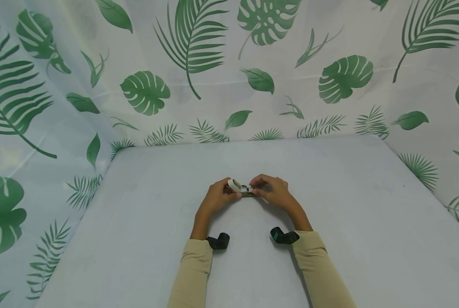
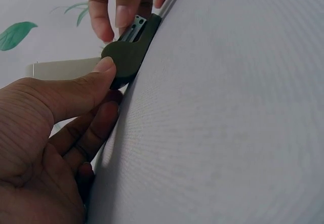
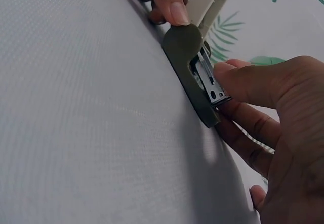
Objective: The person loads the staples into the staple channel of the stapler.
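One opened stapler [image 3: 183, 64] at the bench [image 1: 152, 222], lengthwise between your left hand [image 1: 216, 197] and right hand [image 1: 273, 191]!
Your left fingers pinch its hinge, your right fingers its metal rail [image 3: 207, 77]; both equally near.

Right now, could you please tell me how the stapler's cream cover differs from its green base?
Colour: the cream cover is pale, while the green base is dark.
Pose: the cover is swung up, away from the table, while the base runs low along it.
Shape: the cover looks straight-sided, whereas the base has one rounded end.
Both belong to one stapler.
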{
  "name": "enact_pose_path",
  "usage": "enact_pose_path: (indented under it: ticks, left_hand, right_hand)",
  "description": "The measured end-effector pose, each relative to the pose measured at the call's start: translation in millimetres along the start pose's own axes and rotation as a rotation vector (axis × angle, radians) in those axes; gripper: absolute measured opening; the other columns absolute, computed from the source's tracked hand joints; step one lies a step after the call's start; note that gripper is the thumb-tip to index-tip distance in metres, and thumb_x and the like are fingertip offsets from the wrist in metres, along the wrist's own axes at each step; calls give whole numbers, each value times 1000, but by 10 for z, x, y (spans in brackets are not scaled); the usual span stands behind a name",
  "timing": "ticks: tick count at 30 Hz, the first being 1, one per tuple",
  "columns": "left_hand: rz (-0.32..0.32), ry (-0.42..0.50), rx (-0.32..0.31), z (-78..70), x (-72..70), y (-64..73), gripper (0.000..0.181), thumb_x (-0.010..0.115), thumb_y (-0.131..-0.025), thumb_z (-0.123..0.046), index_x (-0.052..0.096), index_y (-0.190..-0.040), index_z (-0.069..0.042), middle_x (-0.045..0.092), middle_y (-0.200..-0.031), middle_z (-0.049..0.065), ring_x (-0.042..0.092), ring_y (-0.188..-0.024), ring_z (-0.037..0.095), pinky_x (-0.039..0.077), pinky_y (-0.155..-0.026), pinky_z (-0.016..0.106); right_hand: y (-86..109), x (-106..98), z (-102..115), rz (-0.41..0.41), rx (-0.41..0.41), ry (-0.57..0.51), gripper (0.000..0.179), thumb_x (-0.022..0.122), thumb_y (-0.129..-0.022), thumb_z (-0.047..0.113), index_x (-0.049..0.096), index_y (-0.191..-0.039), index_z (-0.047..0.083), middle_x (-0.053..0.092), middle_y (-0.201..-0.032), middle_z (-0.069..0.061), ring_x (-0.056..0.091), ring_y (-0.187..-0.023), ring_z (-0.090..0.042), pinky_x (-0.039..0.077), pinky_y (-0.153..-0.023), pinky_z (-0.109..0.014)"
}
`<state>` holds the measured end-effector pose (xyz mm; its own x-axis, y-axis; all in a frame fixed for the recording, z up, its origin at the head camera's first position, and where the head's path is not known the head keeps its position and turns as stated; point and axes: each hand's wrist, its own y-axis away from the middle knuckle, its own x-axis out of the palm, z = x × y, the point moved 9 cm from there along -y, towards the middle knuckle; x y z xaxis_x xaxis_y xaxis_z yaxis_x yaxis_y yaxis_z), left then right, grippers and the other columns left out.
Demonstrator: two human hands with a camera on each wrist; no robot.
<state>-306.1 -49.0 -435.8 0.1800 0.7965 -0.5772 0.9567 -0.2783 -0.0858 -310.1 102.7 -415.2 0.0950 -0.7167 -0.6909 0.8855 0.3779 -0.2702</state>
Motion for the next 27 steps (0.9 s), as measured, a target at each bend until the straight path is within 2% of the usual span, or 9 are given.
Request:
enact_pose_path:
  ticks: [3, 12, 19, 27]
  left_hand:
    - [0, -2, 0, -3, 1, -3, 29, 72, -77, -22, 61, -102, -11, 65, -94, 3, 62, -83, 14, 47, -76, 32]
    - [2, -4, -6, -6, 4, 1, 28, 71, -78, -22, 60, -101, -12, 65, -93, 2, 62, -83, 14, 47, -77, 33]
    - [6, -11, 2, -30, 14, 0, 27, 70, -78, -23, 60, -101, -12, 64, -94, 2, 61, -84, 14, 46, -76, 33]
    - [11, 3, -4, -26, 38, 10, 29, 71, -78, -23, 60, -103, -11, 64, -95, 2, 60, -84, 15, 46, -77, 33]
  right_hand:
    - [-2, 4, -4, 2, -14, -4, 11, 70, -79, 18, 65, -89, 18, 68, -88, 5, 60, -89, -17, 23, -84, -50]
    - [-3, 28, -24, 28, -10, 19, 9, 70, -79, 19, 65, -86, 21, 67, -88, 8, 56, -96, -16, 11, -97, -60]
    - [17, 9, 13, 11, -52, 28, 14, 71, -77, 15, 66, -89, 20, 66, -94, 5, 55, -98, -18, 12, -93, -62]
    - [31, 18, -19, 17, -34, 12, 12, 71, -78, 18, 68, -89, 23, 64, -95, 6, 53, -98, -15, 11, -93, -59]
